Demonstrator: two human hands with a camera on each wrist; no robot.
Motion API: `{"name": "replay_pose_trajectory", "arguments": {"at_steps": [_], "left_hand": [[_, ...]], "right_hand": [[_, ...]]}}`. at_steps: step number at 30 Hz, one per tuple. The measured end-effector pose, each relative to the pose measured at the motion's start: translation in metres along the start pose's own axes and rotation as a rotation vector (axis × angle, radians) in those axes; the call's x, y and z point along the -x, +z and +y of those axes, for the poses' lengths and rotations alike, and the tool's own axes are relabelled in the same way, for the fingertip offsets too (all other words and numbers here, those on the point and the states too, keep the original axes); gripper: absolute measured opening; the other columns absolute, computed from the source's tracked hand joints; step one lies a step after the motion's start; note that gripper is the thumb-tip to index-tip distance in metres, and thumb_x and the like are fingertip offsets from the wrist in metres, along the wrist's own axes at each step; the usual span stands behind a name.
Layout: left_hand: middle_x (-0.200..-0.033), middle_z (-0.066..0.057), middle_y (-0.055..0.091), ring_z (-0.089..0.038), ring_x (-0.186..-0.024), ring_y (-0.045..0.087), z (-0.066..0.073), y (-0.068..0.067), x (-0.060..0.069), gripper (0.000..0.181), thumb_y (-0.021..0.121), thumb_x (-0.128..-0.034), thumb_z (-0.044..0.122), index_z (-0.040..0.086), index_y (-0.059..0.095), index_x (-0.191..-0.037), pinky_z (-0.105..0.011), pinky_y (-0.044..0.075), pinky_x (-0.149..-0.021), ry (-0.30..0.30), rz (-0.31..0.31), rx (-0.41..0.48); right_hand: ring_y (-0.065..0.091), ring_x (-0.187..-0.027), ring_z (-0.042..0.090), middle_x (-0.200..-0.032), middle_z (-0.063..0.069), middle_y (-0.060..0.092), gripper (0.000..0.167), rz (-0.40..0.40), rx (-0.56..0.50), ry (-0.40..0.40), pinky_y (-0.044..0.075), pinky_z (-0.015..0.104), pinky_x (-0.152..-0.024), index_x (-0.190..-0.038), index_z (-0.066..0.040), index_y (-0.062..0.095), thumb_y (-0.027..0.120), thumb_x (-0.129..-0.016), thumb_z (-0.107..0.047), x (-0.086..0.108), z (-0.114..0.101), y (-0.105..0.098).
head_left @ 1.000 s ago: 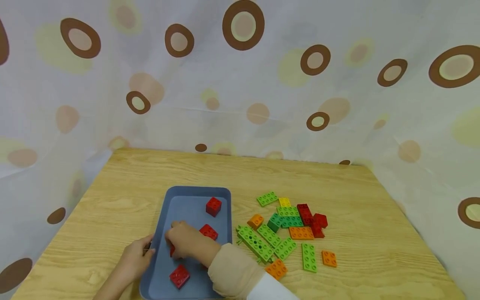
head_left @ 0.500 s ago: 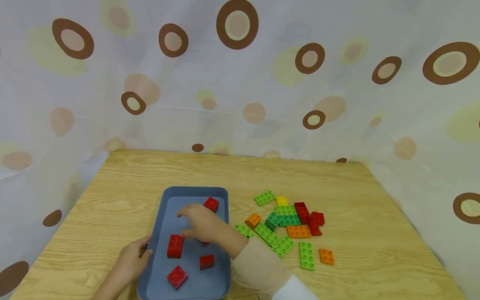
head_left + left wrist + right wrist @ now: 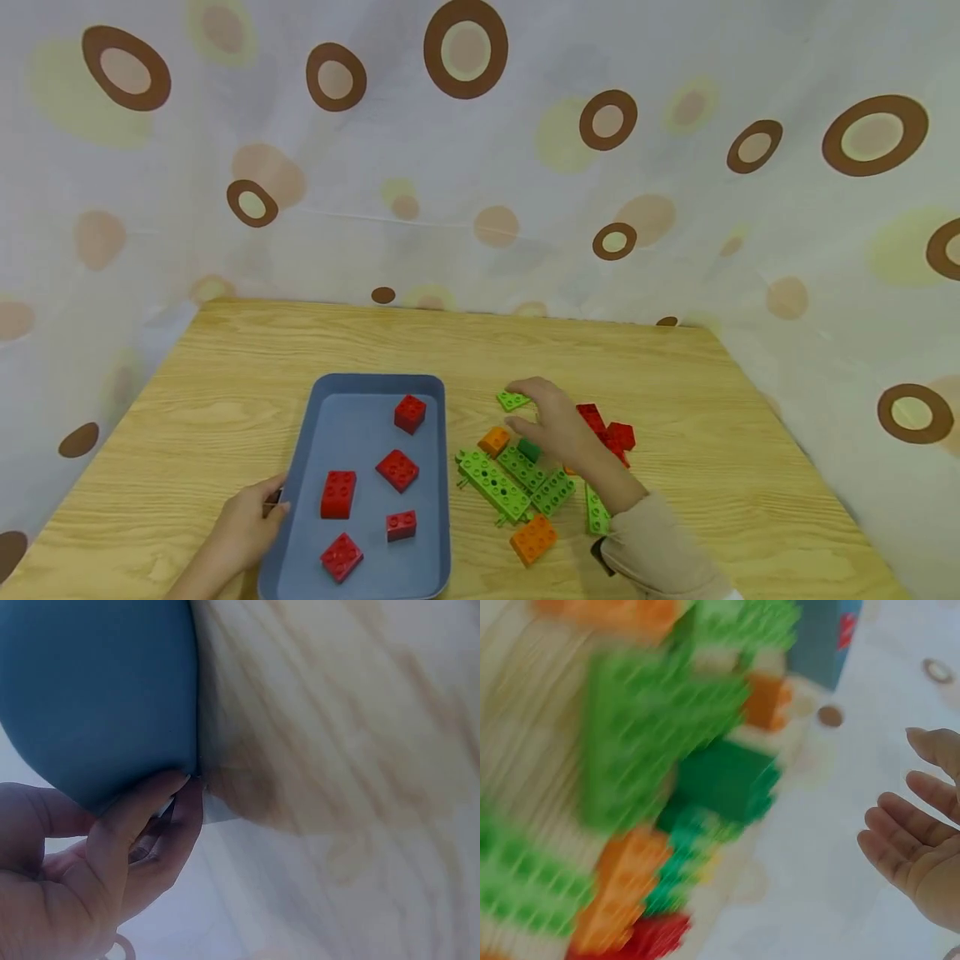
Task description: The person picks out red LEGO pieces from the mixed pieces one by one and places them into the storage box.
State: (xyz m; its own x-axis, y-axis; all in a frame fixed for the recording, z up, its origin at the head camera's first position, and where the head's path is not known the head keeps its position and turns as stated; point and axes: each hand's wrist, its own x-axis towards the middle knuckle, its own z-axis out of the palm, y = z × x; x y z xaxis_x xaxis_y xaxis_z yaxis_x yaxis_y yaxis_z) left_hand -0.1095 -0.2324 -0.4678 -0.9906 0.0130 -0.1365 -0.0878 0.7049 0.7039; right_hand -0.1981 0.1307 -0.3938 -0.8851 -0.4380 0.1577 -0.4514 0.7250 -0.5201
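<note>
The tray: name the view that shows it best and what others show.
The head view: nearly the whole tray shows, five red bricks inside. The left wrist view has only part, gripped by the left hand; the right wrist view, a small piece up top.

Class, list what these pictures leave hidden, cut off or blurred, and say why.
Head view: part of the dark green brick, hidden by the right hand.
Right wrist view: the studs on the yellow brick, lost to blur.
Left wrist view: the rest of the tray, cut off by the top edge.
</note>
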Motion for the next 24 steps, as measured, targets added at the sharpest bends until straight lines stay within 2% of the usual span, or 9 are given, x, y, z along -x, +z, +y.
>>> {"name": "replay_pose_trajectory", "arguments": {"at_steps": [6, 13, 18, 24], "left_hand": [[-0.108, -0.038, 0.065, -0.040, -0.097, 0.069, 0.001, 0.002, -0.003, 0.045, 0.056, -0.0891, -0.007, -0.027, 0.046, -0.128, -0.039, 0.059, -0.076, 0.015, 0.006, 0.013], [-0.110, -0.040, 0.063, -0.042, -0.099, 0.068, 0.001, 0.002, -0.003, 0.045, 0.057, -0.0894, -0.006, -0.027, 0.045, -0.128, -0.040, 0.059, -0.076, 0.011, -0.010, -0.004], [-0.111, -0.041, 0.063, -0.042, -0.100, 0.068, -0.001, 0.003, -0.001, 0.045, 0.057, -0.0894, -0.007, -0.027, 0.045, -0.128, -0.040, 0.059, -0.077, 0.009, -0.013, -0.007], [-0.108, -0.038, 0.065, -0.039, -0.097, 0.069, -0.002, 0.004, 0.000, 0.045, 0.057, -0.0887, -0.007, -0.027, 0.047, -0.127, -0.036, 0.059, -0.073, 0.007, 0.005, 0.005]], "right_hand": [[0.058, -0.114, 0.045, -0.125, 0.029, 0.060, 0.038, 0.021, 0.091, 0.161, 0.052, 0.055, -0.093, -0.124, 0.010, 0.059, 0.068, -0.090, -0.004, 0.020, 0.053, -0.019], [0.059, -0.109, 0.047, -0.121, 0.034, 0.059, 0.035, 0.083, 0.085, 0.285, 0.053, 0.054, -0.089, -0.121, 0.014, 0.059, 0.065, -0.090, -0.001, 0.025, 0.100, -0.012], [0.058, -0.109, 0.047, -0.124, 0.036, 0.056, 0.040, 0.086, 0.080, 0.343, 0.053, 0.055, -0.089, -0.126, 0.015, 0.055, 0.065, -0.090, 0.000, 0.024, 0.112, -0.005], [0.058, -0.109, 0.047, -0.126, 0.037, 0.053, 0.043, 0.055, 0.105, 0.406, 0.053, 0.055, -0.089, -0.130, 0.015, 0.053, 0.063, -0.090, 0.002, 0.022, 0.112, -0.001]]}}
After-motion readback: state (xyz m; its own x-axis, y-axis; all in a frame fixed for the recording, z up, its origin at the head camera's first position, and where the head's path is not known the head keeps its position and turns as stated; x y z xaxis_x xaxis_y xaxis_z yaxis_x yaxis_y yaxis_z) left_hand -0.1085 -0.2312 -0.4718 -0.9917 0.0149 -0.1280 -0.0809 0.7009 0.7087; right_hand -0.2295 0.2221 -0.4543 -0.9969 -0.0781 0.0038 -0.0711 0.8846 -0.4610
